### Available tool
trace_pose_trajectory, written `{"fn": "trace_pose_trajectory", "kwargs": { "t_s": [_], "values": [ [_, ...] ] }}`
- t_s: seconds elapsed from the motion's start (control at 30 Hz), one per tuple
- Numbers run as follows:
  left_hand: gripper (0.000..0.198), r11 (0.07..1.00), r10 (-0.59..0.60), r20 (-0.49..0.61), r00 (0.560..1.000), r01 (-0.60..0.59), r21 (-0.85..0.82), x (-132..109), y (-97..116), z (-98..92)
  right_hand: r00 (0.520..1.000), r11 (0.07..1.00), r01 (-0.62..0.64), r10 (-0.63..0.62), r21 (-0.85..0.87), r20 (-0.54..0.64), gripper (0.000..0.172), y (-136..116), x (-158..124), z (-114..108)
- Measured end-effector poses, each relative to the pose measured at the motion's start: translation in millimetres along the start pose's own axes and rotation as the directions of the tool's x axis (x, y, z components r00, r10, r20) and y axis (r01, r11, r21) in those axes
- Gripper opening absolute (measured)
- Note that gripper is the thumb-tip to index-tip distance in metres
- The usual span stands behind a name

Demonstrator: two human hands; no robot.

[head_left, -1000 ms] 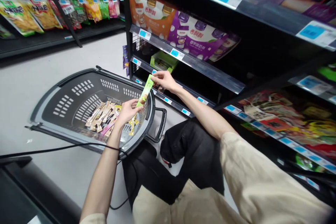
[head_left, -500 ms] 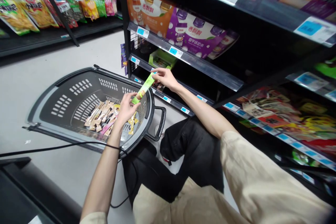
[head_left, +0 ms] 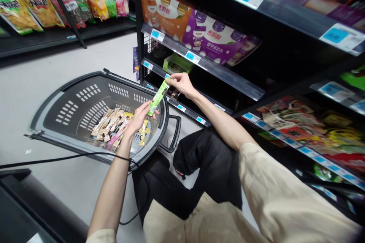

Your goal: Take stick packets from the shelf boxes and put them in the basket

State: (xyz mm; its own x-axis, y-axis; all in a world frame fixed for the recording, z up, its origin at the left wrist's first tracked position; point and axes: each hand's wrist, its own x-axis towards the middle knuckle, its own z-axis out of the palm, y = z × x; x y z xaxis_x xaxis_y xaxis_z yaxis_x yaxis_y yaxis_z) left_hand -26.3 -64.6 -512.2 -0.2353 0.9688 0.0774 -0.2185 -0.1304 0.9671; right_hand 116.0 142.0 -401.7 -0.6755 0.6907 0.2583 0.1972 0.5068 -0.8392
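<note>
1. Head view: green stick sachet [head_left: 158, 97] slants above the handle end of the grey shopping basket [head_left: 70, 100].
2. Left hand [head_left: 139, 118] pinches its lower end; right hand [head_left: 183, 84], the upper.
3. Sachet turned since half a second ago: dark-printed face now shows.
4. Loose stick packets [head_left: 110, 125] in basket: unchanged.

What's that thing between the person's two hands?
A slim green packet. In the head view it stretches from the left hand, at its lower end, to the right hand, at its upper end.
</note>
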Motion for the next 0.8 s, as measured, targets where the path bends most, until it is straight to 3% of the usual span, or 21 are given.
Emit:
{"fn": "trace_pose_trajectory", "kwargs": {
  "t_s": [0.43,0.8],
  "values": [
    [0.059,0.997,-0.02,-0.004,1.0,0.02,-0.074,1.5,0.7,0.0,1.0,1.0,-0.004,0.004,-0.021,-0.005,0.061,-4.0,-3.4,0.9],
    [0.057,0.999,0.017,-0.037,0.999,-0.018,-0.03,1.9,-2.1,-1.4,1.0,1.0,-0.024,0.024,-0.019,0.003,0.057,0.7,-7.0,-2.5]
  ]
}}
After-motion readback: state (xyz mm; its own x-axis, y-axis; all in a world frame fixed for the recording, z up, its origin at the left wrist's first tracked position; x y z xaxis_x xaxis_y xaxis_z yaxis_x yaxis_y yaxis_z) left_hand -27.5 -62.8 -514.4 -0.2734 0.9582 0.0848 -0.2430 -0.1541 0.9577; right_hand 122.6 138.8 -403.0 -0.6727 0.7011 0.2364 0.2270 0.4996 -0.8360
